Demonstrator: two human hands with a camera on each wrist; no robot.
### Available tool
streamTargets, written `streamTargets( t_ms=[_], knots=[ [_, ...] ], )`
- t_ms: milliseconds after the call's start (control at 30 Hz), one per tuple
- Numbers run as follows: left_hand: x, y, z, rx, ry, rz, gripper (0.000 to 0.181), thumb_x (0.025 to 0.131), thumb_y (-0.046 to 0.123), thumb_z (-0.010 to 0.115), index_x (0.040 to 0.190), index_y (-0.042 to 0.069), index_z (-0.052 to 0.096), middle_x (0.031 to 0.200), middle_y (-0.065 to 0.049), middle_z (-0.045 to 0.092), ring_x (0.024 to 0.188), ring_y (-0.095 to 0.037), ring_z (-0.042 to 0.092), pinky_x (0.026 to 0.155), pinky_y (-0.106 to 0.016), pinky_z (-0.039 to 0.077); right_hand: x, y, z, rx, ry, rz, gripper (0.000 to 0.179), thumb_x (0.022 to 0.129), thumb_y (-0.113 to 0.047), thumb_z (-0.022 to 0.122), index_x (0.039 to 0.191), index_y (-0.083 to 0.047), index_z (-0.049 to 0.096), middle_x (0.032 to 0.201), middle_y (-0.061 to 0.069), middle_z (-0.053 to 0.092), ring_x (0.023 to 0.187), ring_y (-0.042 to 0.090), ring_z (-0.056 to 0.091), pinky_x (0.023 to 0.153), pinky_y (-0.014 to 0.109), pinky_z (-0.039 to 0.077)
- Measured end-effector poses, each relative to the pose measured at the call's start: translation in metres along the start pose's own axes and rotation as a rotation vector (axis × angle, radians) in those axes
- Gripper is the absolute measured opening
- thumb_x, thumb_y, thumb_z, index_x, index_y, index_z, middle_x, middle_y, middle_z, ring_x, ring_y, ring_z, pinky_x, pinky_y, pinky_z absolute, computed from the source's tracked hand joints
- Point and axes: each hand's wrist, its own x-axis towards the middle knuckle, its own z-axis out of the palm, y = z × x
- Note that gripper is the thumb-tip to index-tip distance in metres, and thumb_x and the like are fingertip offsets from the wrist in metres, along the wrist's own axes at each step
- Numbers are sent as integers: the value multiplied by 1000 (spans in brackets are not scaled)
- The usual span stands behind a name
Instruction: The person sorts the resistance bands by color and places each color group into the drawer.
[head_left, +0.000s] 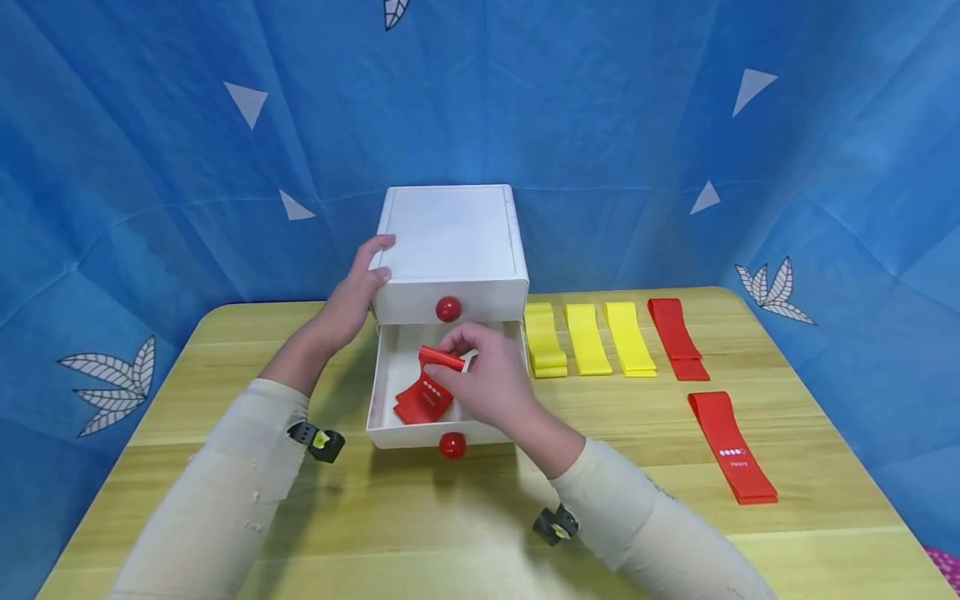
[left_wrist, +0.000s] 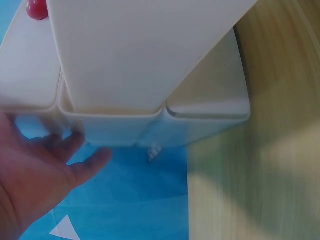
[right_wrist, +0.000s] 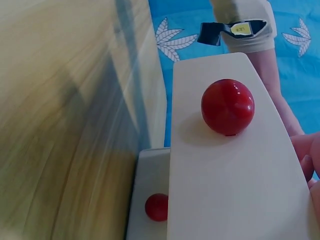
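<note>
A small white drawer cabinet with red round knobs stands at the back of the table. Its middle drawer is pulled out. Over this drawer my right hand pinches one end of a red resistance band between thumb and fingers. The band's other end, with white dots and lettering, hangs down into the drawer. My left hand rests at the cabinet's left side, its fingertips on the top edge. In the left wrist view, that hand's relaxed fingers lie along the cabinet's side.
Right of the cabinet, several yellow bands lie in a row on the wooden table. Farther right are two red bands, one at the back and one nearer. A blue patterned cloth hangs behind.
</note>
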Motion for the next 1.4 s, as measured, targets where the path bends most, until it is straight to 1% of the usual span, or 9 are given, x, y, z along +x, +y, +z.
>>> streamTargets(
  t_ms=[100,233,333,500,733,833,1067,1200,1400],
  knots=[
    [1,-1,0,0,1,5,56,103,42,28,157,33,15,163,-3,9,146,-31,13,108,-69,18,0,0,0,-47,8,-23,22,82,-17,83,95,-18,66,89,-7,64,73,20,59,59,31,52],
    [1,-2,-1,-2,1,10,56,104,41,27,157,33,16,163,-3,9,146,-31,12,108,-69,18,0,-1,-2,-99,19,-13,22,82,-19,84,95,-19,66,89,-8,64,73,17,58,57,30,52],
    [1,-2,-1,-5,0,7,55,104,41,27,157,33,15,164,-3,9,147,-31,11,109,-69,17,1,-1,-3,-158,23,-2,24,81,-21,84,96,-20,65,88,-9,64,73,15,58,57,28,52],
    [0,-3,-1,-9,-6,0,55,104,40,26,157,34,15,164,-4,7,146,-32,12,109,-69,18,2,0,-4,-275,33,-24,27,80,-24,85,97,-20,64,85,-9,63,75,13,58,60,27,50],
    [0,-3,-1,-16,-2,7,55,104,40,26,157,34,15,164,-3,8,146,-31,11,109,-69,17,4,-1,-6,-436,2,31,34,76,-25,88,98,-19,62,87,-5,64,78,14,58,65,29,51],
    [0,-3,-1,-22,-3,12,55,104,39,26,157,34,15,163,-4,8,146,-31,11,109,-69,17,5,0,-7,-487,-5,38,37,75,-25,89,100,-19,63,89,-4,64,80,15,59,66,30,52],
    [-1,-3,-1,-18,-4,15,55,104,40,27,157,34,15,163,-5,9,145,-32,13,108,-69,19,6,3,-13,-612,-12,-14,35,74,-21,89,99,-16,64,87,-2,65,76,17,59,63,32,52],
    [-1,-3,-1,-15,-10,17,55,104,40,26,157,34,14,163,-5,9,145,-32,13,108,-68,19,7,6,-17,-640,-6,-36,36,74,-19,89,104,-14,68,90,0,67,77,17,61,64,33,53],
    [-1,-2,-1,-17,-5,30,55,104,36,25,158,31,14,163,-7,9,145,-32,14,109,-67,21,6,11,-25,-621,19,-30,32,75,-17,87,102,-14,71,87,0,67,71,16,58,61,32,51]
  ],
)
